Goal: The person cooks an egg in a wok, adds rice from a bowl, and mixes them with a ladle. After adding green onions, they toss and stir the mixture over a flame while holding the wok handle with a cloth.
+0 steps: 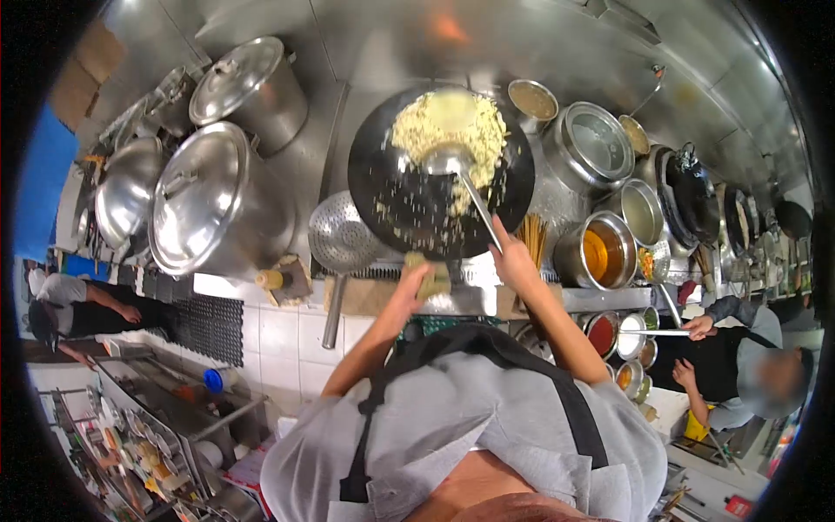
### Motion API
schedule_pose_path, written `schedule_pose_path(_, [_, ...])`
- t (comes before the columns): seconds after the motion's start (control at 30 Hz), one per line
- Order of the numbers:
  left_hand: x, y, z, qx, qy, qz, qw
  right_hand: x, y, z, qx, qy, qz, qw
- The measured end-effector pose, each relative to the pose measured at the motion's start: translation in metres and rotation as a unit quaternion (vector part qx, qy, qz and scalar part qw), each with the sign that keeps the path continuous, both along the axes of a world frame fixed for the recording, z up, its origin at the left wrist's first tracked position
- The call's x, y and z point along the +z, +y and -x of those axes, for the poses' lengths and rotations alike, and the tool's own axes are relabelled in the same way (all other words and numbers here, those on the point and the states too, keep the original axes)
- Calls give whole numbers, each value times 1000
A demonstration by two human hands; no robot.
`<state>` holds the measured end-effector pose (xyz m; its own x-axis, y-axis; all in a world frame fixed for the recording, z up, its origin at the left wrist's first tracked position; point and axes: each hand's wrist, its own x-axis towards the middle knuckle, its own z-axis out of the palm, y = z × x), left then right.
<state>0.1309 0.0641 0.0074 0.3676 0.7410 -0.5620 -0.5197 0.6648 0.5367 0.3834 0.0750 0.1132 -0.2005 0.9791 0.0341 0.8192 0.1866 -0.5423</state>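
Observation:
A large black wok (374, 165) holds a heap of yellowish fried rice (474, 130), with loose grains scattered down its near side. My right hand (515, 263) is closed around the handle of a metal ladle (448, 158), whose bowl rests against the rice. At the wok's near rim, my left hand (414, 285) grips a folded yellowish cloth (435, 277). The cloth hides how it meets the rim. Left of the wok lies a perforated skimmer (342, 233), its handle pointing toward me.
Tall lidded stockpots (270, 204) stand on the left. To the right are a pot of orange liquid (609, 252), a bundle of thin sticks (532, 235) and several seasoning containers (602, 335). A co-worker (748, 357) at the right holds a long-handled utensil. Another person (78, 309) is far left.

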Motion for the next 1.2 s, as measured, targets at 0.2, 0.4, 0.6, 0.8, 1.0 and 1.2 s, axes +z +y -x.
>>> schedule_pose_path(0.2, [28,93,-6,-9,8,14,1000,17,-68,-36,4,-175,133,976])
schedule_pose_path(0.4, [40,53,32,-59,-3,-13,998,-14,50,-78,-96,41,-72,992])
schedule_pose_path(0.6, [-6,-55,97,21,-148,62,987,-23,114,2,-196,186,119,955])
schedule_pose_path(0.8, [0,-75,102,93,-185,64,976,11,134,-2,-123,214,106,963])
schedule_pose_path(1.0, [12,-42,86,52,-183,50,980,-49,199,53,-64,219,18,973])
schedule_pose_path(1.2, [43,44,36,15,-99,90,991,12,64,-6,85,-55,59,993])
